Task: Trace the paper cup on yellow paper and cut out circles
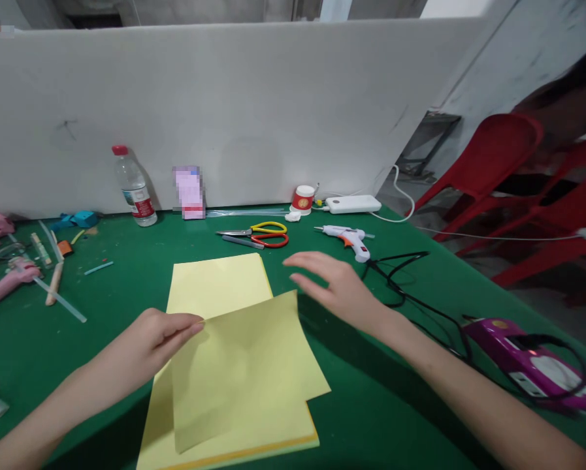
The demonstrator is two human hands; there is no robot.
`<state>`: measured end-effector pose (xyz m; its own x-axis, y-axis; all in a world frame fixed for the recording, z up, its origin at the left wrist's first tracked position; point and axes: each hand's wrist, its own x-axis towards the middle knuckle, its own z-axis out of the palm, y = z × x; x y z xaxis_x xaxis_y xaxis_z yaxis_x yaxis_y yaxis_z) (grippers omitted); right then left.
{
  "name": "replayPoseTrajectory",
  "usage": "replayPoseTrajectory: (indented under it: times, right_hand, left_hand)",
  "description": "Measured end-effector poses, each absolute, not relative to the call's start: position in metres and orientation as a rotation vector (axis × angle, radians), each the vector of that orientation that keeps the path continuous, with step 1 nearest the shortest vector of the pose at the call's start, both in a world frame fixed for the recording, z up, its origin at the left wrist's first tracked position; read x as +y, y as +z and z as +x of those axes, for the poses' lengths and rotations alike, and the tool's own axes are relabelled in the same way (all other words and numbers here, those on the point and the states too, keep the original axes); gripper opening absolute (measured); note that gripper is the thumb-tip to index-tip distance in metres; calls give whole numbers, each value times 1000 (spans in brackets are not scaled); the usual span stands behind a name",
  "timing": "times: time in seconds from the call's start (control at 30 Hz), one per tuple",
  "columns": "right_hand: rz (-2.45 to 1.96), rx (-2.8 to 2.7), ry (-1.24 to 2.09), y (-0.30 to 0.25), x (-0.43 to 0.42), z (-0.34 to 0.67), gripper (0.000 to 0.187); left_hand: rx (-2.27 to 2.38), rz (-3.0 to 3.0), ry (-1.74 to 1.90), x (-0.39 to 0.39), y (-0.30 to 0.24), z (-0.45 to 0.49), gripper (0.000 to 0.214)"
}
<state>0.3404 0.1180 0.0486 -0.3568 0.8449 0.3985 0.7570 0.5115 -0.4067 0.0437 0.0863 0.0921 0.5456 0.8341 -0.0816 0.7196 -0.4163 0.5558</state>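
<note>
Left hand (158, 336): thumb and forefinger pinch the upper left corner of a yellow sheet (244, 372); the remaining fingers are largely hidden. Right hand (341, 287): thumb and fingers spread apart, holding nothing, near the sheet's upper right corner. The sheet is tilted above a yellow stack (214, 284) on the green worktop (111, 346), concealing much of its middle; the stack's lower left corner is cut off by the bottom edge. At left, a pink glue gun (8, 286) is truncated by the frame. The phone (189, 189) is pixelated, its display unreadable. At right, the purple power strip (530, 365) appears blurred.
</note>
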Motion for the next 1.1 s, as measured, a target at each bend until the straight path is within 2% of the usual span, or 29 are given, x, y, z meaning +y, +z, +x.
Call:
replayPoseTrajectory:
  times: [0.13, 0.27, 0.4, 0.53, 0.67, 0.8, 0.9, 0.97, 1.03, 1.1]
  right_hand:
    - [-1134, -2461, 263, 60, 110, 311, 15]
    - [-1101, -2579, 220, 64, 104, 296, 20]
    - [-1096, -2620, 151, 66, 92, 285, 21]
    - [-1123, -2617, 131, 66, 83, 290, 22]
    - [-1220, -2484, 240, 68, 87, 322, 26]
    - [-1321, -2229, 495, 69, 103, 350, 21]
    - [-1396, -2022, 757, 63, 114, 350, 25]
    - [-1433, -1900, 951, 53, 120, 341, 29]
    - [-1440, -1796, 1137, 42, 125, 331, 31]
    - [-1423, -1708, 1287, 32, 128, 323, 31]
  left_hand:
    - [1247, 2286, 260, 90, 86, 55, 30]
    - [1301, 2488, 385, 92, 77, 70, 30]
    - [1207, 2567, 343, 90, 73, 91, 25]
    - [1308, 2628, 316, 93, 72, 87, 25]
    - [1546, 2706, 317, 108, 69, 49, 22]
    - [1687, 2817, 497, 109, 64, 29, 24]
    - [1377, 3012, 643, 89, 58, 50, 25]
    - [776, 3304, 661, 71, 52, 72, 20]
    - [437, 3499, 591, 57, 46, 92, 26]
    - [335, 3526, 464, 50, 41, 102, 28]
